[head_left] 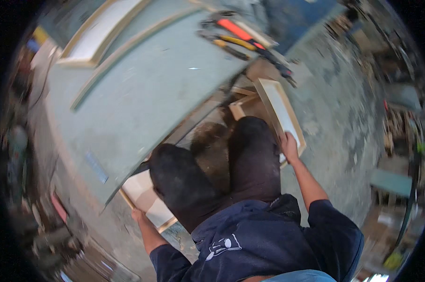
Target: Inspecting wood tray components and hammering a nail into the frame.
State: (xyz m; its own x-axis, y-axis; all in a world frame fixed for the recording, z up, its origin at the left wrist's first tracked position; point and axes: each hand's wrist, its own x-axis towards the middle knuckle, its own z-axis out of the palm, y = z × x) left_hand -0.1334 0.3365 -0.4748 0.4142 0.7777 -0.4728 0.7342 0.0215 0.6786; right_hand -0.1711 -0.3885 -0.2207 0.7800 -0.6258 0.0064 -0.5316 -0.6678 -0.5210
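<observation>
Currently gripping shallow wood-edged white tray (284,112) with right hand (290,147), beside right knee (253,127); touching second tray (159,214) with left hand (137,215), cannot tell finger closure there.

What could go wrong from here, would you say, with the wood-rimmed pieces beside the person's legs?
The piece at the left hand, the left wood-rimmed piece, sits close to the edge of the table, so lifting it might scrape its rim.

The right wood-rimmed piece, held by the right hand, reaches up near the red-and-black tool, and could bump it.

That tool lies by the table's edge, so a knock might send it to the floor.
</observation>
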